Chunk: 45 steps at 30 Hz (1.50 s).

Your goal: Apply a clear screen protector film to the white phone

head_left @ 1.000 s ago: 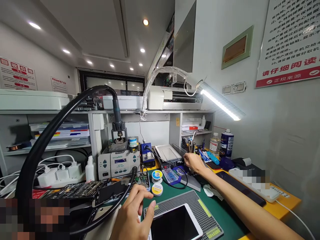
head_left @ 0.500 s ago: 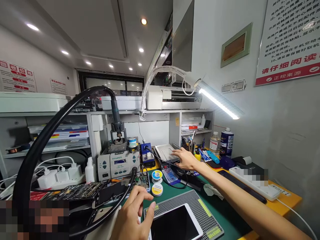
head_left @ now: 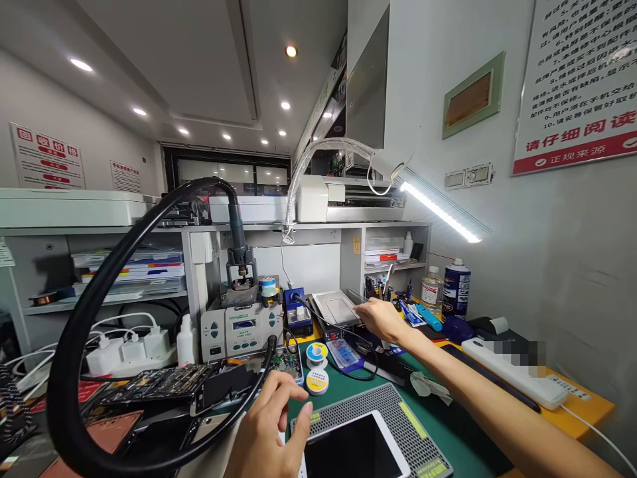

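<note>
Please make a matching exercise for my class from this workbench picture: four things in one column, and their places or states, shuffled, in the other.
Things
1. tablet
2. strip lamp
3. spray can
4. right hand

Places or states
A. upright beside a clear bottle with a white cap
B. by the flat-topped device towards the back of the bench
C. lying on a grey perforated mat
D. lit, hanging above the bench from a curved arm

Right pairs: 1-C, 2-D, 3-A, 4-B
</note>
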Tool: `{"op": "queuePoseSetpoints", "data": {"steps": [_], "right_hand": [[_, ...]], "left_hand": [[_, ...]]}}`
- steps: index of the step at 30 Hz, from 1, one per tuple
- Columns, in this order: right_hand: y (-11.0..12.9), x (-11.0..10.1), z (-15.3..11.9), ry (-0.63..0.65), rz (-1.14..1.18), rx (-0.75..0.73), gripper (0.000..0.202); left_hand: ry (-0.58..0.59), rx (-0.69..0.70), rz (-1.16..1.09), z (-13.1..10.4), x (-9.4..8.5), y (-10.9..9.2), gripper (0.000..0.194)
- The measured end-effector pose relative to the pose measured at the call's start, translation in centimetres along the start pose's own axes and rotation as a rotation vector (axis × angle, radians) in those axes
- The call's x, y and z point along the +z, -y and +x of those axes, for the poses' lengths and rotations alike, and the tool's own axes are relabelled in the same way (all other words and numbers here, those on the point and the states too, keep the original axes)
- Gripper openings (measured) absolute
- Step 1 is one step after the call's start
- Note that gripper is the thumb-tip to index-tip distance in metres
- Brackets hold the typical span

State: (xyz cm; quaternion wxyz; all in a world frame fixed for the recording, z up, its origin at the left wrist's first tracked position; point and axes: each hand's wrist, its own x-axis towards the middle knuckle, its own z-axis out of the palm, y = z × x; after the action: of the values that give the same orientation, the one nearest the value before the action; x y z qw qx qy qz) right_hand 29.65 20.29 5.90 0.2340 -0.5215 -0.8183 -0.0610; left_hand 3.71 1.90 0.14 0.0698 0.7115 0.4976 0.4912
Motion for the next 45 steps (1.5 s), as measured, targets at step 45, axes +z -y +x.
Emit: {"op": "queuePoseSetpoints", "data": {"steps": [45], "right_hand": [[2.9, -0.9, -9.8, 0.822, 1.242, 0.263, 0.029]], "left_hand": [[0.508, -0.553, -0.253, 1.6, -2.2, -0.9, 0.026]]}}
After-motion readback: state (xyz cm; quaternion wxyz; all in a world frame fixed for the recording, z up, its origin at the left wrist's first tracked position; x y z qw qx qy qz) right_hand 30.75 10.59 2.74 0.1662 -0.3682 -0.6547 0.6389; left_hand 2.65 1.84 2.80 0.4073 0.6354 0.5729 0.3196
